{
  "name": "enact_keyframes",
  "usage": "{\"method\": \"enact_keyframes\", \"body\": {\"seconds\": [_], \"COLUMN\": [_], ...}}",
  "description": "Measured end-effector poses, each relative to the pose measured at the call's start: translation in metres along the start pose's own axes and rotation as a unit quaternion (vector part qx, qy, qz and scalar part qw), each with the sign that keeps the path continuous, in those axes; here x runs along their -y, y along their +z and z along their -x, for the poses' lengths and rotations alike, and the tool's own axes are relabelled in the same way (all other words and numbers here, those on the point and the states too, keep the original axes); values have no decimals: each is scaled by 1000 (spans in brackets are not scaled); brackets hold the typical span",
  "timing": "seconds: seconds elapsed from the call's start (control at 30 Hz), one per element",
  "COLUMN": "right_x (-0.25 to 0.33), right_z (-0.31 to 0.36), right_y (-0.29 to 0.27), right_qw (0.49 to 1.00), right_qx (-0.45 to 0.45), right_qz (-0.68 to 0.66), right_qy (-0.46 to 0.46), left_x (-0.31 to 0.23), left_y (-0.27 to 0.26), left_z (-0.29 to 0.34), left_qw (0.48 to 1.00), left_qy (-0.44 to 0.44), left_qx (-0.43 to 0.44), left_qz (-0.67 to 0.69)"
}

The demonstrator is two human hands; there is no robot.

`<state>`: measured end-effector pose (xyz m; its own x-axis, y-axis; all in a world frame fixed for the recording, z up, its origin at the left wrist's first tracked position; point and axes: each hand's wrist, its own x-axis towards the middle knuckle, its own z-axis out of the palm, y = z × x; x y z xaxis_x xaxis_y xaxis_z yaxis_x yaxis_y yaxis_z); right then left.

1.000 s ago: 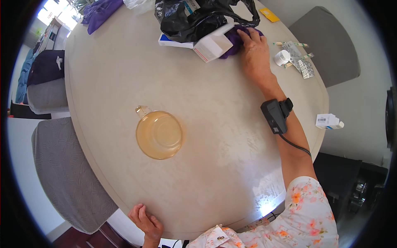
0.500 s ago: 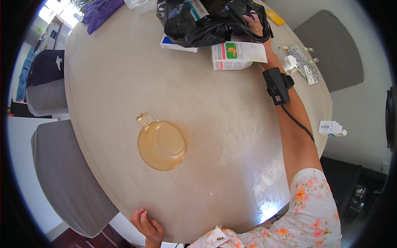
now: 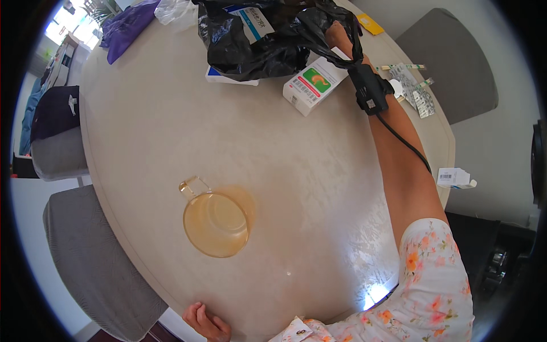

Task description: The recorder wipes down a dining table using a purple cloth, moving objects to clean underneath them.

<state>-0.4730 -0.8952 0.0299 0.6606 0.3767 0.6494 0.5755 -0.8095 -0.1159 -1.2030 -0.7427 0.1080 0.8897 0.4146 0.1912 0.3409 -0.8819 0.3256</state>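
Note:
My right hand (image 3: 336, 35) reaches far across the round table (image 3: 319, 188) and grips the handle of a black plastic bag (image 3: 268, 40) at the back. A black wrist device with a cable sits on that forearm. A white medicine box with a green and red label (image 3: 314, 85) lies just beside the forearm, in front of the bag. Another box shows inside the bag's mouth. My left hand (image 3: 206, 324) rests on the near table edge, fingers curled over it. A glass mug of amber liquid (image 3: 215, 222) stands in front of me.
Blister packs and small sachets (image 3: 413, 88) lie at the right of the table. A small white box (image 3: 454, 178) sits past the right edge. A purple cloth (image 3: 128, 25) lies at the back left. Grey chairs (image 3: 85, 251) stand on the left and back right.
My right hand let go of the white box, left it on the table, and moved further back into the black bag. My left hand stayed on the edge.

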Motion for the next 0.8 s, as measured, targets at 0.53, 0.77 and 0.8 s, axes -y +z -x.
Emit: {"method": "enact_keyframes", "body": {"seconds": [0.53,0.77,0.8], "right_x": [7,19,27], "right_z": [18,41,42], "right_y": [13,-51,-59], "right_qw": [996,998,998], "right_qx": [41,19,35], "right_qz": [-76,-58,-55], "right_qy": [-14,-18,12], "left_x": [4,-6,-5], "left_y": [-8,-3,-3], "left_z": [2,-9,-9], "left_qw": [1000,1000,1000], "left_qy": [-6,18,18], "left_qx": [5,-1,-3], "left_qz": [-3,22,23]}}
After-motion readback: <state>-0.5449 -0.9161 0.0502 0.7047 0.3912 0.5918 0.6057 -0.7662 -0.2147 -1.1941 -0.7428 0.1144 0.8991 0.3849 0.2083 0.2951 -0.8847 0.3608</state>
